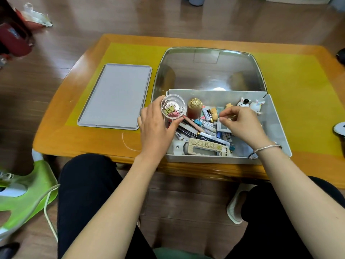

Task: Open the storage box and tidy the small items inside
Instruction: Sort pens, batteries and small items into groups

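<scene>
Head view is showing the grey rectangular plastic storage box (276,128) sitting on the orange-and-yellow wooden worktop (298,86), its clear domed lid (209,70) swung open behind it. Left hand (155,128) is gripping a small clear round plastic cup of coloured binder clips (172,107) over the box's left edge. Right hand (242,124) is reaching inside the box, thumb and fingers pinched together; what they are pinching cannot be told. Pens, batteries, a cream remote control (209,147), a brown gold-capped bottle (194,109) and small white figurines (251,104) are lying inside the box. Left of the box, a flat grey rectangular tray (115,96) is resting on the worktop.
</scene>
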Demonstrator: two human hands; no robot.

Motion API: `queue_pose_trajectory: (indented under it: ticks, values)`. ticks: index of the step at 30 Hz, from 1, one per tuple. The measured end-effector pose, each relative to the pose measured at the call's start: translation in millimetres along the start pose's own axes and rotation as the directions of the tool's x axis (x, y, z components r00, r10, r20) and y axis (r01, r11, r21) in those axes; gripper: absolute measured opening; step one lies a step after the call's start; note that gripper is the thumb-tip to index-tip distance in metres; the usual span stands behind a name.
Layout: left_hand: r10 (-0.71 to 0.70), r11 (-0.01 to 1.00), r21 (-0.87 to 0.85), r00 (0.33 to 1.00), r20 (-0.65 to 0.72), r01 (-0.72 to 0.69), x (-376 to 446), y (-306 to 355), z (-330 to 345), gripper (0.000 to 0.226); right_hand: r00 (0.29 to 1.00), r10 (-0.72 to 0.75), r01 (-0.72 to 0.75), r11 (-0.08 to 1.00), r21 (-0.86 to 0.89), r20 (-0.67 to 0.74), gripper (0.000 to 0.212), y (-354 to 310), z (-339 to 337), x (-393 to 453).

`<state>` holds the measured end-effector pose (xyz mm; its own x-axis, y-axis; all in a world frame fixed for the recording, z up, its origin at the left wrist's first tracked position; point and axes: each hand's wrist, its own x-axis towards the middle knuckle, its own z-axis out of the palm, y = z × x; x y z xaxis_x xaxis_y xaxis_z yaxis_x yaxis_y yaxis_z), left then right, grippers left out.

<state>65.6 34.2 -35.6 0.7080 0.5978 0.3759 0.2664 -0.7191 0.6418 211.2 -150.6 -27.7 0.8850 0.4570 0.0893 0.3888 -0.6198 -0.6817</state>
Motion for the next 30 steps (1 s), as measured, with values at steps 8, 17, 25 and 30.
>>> queue_pose_trajectory:
  ticks: [8, 17, 25, 30]
  values:
    - [-0.055, 0.987, -0.149, 0.997, 0.063, 0.064, -8, 1, 17, 0.07, 0.964, -0.17, 0.239, 0.887, -0.394, 0.203, 0.025, -16, 37, 21]
    - [-0.094, 0.982, -0.155, 0.989, 0.117, 0.111, -6, 0, 21, 0.07, 0.964, -0.082, 0.175, 0.912, -0.371, 0.252, 0.018, -14, 53, 30]
    - [-0.11, 0.972, -0.196, 0.986, 0.123, 0.132, -6, -2, 23, 0.072, 0.987, 0.052, -0.055, 0.998, 0.014, 0.151, 0.021, -13, -1, 22]
    - [-0.119, 0.971, -0.195, 0.986, 0.113, 0.139, -6, -3, 24, 0.074, 0.872, 0.313, -0.259, 0.947, -0.188, 0.376, 0.027, -5, -33, -5]
